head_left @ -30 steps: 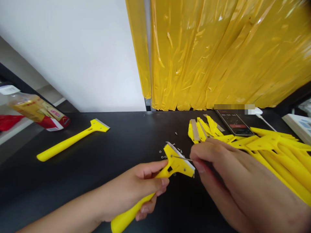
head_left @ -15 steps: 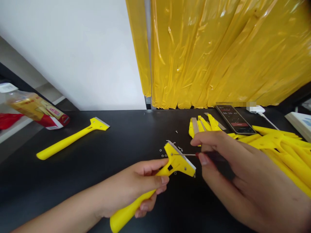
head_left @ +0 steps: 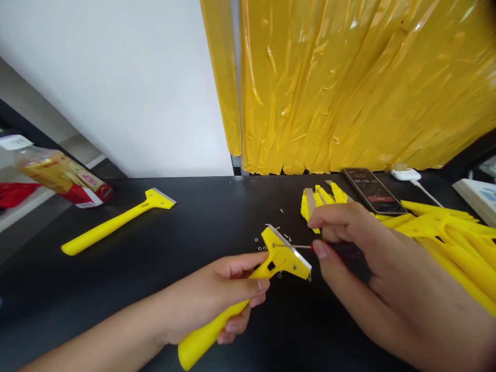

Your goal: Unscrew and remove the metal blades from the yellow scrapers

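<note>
My left hand [head_left: 228, 289] is wrapped round the handle of a yellow scraper [head_left: 287, 258], its bladed head tilted up to the right. Two screws show in that head. In my right hand [head_left: 372, 274] is a screwdriver [head_left: 294, 246] with a thin metal shaft and a dark red handle, mostly hidden by the fingers. The shaft's tip meets the upper-left screw [head_left: 274, 245]. Beside the scraper head lie several small loose screws [head_left: 287, 237] and nuts [head_left: 260, 249] on the black table.
Another yellow scraper [head_left: 116, 221] lies at the left, near a tilted bottle [head_left: 65, 173]. Behind my right hand are small yellow pieces [head_left: 323, 196], a phone [head_left: 374, 191] showing a timer, and a pile of yellow handles [head_left: 449, 237]. A white charger [head_left: 405, 174] with a cable sits at the back.
My right thumb and index finger have shifted slightly on the screwdriver, with the index finger lifted a little further from the thumb. The screwdriver tip stays at the same screw.
</note>
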Demonstrator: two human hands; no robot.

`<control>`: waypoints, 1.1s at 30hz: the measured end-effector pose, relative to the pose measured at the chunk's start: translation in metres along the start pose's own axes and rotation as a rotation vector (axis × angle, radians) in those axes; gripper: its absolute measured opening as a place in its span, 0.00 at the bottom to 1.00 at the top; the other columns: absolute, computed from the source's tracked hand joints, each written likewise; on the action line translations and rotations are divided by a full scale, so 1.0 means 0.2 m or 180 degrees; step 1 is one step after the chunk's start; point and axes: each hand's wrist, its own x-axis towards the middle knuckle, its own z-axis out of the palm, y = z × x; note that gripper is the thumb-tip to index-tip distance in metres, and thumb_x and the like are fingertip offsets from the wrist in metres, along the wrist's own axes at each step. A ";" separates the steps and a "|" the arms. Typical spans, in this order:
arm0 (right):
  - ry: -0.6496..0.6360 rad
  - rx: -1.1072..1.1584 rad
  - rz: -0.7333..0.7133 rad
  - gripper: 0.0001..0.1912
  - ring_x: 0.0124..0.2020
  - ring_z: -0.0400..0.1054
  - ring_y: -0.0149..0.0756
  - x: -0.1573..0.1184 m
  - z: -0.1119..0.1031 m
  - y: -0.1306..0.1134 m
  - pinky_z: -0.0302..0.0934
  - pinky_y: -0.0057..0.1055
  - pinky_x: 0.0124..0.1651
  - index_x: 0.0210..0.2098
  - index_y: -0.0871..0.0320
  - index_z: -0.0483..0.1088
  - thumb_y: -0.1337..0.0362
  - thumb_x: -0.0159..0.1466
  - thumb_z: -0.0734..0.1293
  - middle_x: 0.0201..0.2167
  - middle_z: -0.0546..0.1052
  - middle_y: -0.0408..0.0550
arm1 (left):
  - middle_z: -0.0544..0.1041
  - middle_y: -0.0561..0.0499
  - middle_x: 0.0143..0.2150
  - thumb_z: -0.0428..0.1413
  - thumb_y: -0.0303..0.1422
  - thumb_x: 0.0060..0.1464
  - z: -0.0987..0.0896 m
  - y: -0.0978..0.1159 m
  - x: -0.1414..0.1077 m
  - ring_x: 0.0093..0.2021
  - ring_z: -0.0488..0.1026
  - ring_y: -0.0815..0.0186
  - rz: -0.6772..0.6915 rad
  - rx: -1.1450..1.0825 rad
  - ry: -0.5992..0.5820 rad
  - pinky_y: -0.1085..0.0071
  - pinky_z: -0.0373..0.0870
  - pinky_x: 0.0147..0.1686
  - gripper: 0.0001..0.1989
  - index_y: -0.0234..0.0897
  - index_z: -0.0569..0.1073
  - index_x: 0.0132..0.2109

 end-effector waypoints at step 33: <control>0.0883 0.0648 0.0807 0.12 0.46 0.80 0.40 0.01 0.00 0.05 0.73 0.35 0.48 0.56 0.45 0.68 0.59 0.74 0.66 0.47 0.81 0.44 | 0.67 0.56 0.37 0.61 0.37 0.68 0.00 0.01 -0.01 0.21 0.60 0.79 -0.0004 -0.0198 0.0140 0.82 0.59 0.18 0.19 0.48 0.74 0.63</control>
